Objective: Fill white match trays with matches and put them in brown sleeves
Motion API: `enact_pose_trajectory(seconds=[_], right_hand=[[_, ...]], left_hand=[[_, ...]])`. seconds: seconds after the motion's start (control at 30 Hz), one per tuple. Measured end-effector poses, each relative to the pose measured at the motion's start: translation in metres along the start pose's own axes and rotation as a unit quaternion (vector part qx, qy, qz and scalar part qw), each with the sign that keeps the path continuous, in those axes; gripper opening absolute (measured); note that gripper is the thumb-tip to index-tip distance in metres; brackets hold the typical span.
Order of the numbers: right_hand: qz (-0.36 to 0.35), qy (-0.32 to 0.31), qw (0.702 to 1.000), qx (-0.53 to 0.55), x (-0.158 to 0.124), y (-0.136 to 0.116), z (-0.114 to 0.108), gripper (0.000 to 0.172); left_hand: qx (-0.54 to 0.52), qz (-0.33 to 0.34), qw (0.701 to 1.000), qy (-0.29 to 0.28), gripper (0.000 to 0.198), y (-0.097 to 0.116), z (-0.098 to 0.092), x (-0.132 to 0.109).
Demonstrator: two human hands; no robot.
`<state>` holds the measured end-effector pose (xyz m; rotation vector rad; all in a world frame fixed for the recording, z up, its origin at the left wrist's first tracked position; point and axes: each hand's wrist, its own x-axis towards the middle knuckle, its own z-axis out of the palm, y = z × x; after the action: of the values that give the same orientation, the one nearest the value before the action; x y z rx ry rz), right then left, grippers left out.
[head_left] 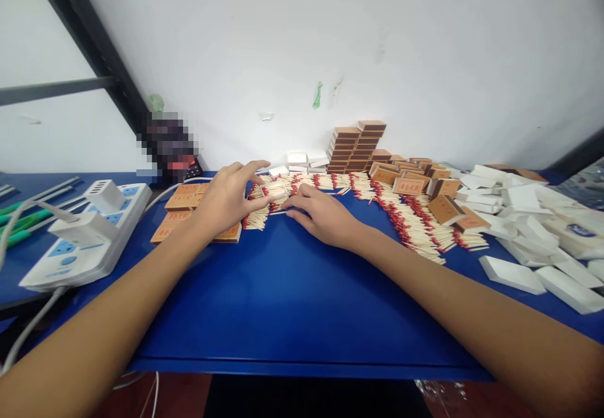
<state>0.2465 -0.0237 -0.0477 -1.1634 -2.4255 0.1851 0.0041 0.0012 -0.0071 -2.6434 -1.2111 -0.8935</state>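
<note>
My left hand [226,194] holds a small white matchbox tray [282,186] between thumb and fingers, with matches lying inside it. Close on its right, my right hand [328,216] has its fingers bent and the thumb near the index finger. A thin match [278,212] shows at those fingertips; how many they pinch is hard to see. Loose red-tipped matches [256,218] lie under and around the tray. Beside my left wrist are flat orange matchboxes [177,220], partly covered by the forearm.
Stacked matchboxes [356,147] stand against the wall. More matches [410,223] spread to the right, with loose matchboxes [410,185] on top. White trays [512,273] pile at far right. A white power strip [120,235] with plugs and cables lies left on the blue table [302,317].
</note>
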Motion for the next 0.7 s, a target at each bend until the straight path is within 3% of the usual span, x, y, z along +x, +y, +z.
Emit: enact_pose_trajectory(seconds=[0.27,0.43,0.57,0.7], right_hand=[[-0.011,0.009,1.000,-0.007,-0.0036,-0.0011,0.0014,0.028],[-0.015,0.012,1.000,0.014,-0.0027,0.0004,0.0021,0.018],[0.011,0.002,0.999,0.031,-0.0003,-0.0001,0.0010,0.008],[0.037,-0.031,0.999,0.008,0.0001,-0.0015,-0.0043,0.007]], left_hand=[[-0.005,-0.004,1.000,-0.006,0.058,0.0013,-0.0007,0.0002],[-0.003,-0.003,1.000,-0.006,0.058,0.0022,0.0013,-0.0004],[-0.002,0.005,1.000,-0.001,0.058,0.0015,0.0025,-0.0010],[-0.002,0.010,1.000,-0.003,0.059,0.0003,0.0022,-0.0010]])
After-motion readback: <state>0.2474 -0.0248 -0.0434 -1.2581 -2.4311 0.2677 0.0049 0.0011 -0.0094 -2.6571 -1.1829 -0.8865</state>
